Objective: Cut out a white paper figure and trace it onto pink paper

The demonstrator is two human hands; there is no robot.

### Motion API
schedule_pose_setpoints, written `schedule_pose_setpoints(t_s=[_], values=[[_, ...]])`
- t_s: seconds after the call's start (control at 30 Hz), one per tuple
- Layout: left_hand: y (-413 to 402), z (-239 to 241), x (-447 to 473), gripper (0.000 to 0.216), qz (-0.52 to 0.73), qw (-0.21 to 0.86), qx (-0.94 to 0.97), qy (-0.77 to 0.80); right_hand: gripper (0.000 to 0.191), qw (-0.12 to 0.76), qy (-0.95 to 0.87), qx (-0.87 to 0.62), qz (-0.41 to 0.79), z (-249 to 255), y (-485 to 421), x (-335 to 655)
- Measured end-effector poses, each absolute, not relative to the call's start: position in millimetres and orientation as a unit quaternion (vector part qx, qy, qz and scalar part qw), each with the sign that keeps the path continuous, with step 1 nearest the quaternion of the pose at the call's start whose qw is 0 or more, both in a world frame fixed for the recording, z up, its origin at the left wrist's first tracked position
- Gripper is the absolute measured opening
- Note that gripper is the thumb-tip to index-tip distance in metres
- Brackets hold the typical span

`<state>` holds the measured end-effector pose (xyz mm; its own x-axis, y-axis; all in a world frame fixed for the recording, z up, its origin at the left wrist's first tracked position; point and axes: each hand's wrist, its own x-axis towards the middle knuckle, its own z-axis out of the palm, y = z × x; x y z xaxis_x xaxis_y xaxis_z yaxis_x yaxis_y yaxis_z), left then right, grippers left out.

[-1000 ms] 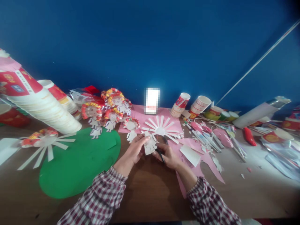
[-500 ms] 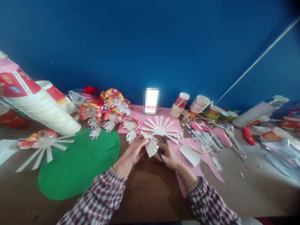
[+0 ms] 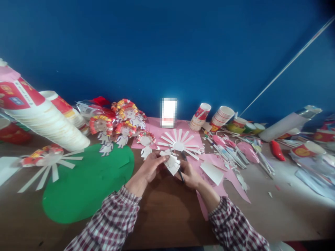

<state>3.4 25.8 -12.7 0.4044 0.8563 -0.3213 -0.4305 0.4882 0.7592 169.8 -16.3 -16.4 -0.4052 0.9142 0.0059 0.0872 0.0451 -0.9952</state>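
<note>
Between thumb and fingers, my left hand (image 3: pixel 154 165) pinches a small white piece of paper (image 3: pixel 172 165) with a drawn outline on it. My right hand (image 3: pixel 190 174) grips dark-handled scissors (image 3: pixel 180 172), their blades up against the paper's upper edge. Just beyond my hands lies a paper cup cut into a sunburst of white strips (image 3: pixel 179 145), on pink paper (image 3: pixel 154 128). Left of it is a cut-out paper figure (image 3: pixel 146 150) with a patterned ring about its head. How far the blades are apart I cannot make out.
Green paper (image 3: pixel 89 188) lies to the left, under a cut cup with strips (image 3: pixel 53 162). Stacked paper cups (image 3: pixel 52 120) lean at far left; more cup stacks (image 3: pixel 222 116) stand at the back. Markers (image 3: pixel 230 153), pink scraps (image 3: pixel 238 184) and a red object (image 3: pixel 277 150) lie right.
The white paper has turned in my left hand, its lower corner swinging to the right. My right hand and the scissors have shifted only slightly.
</note>
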Motion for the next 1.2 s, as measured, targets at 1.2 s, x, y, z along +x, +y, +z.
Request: schedule_pose_setpoints(t_s=[1.2], values=[[28.0, -10.8, -0.1, 0.025, 0.355, 0.803, 0.293, 0.378, 0.024, 0.352, -0.694, -0.388, 0.494, -10.8, -16.8, 168.9]])
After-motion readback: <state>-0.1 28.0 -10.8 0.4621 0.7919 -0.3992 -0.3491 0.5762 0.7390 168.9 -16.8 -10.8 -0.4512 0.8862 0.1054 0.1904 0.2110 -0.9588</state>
